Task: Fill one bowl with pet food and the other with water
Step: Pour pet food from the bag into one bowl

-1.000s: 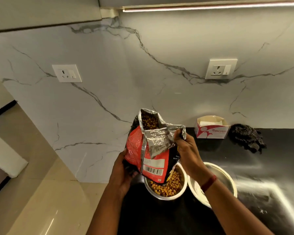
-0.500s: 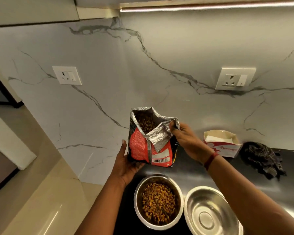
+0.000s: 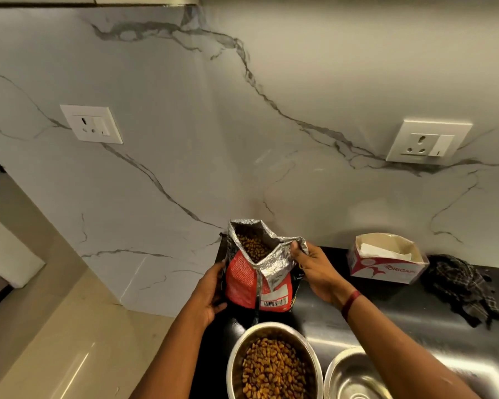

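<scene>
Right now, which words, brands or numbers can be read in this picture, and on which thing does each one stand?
"ORICA..." on the front of the red and white box; last letters unclear.
Barcode on the pet food bag: digits too small to read.
Fine print on the bag's red side: too blurred.
</scene>
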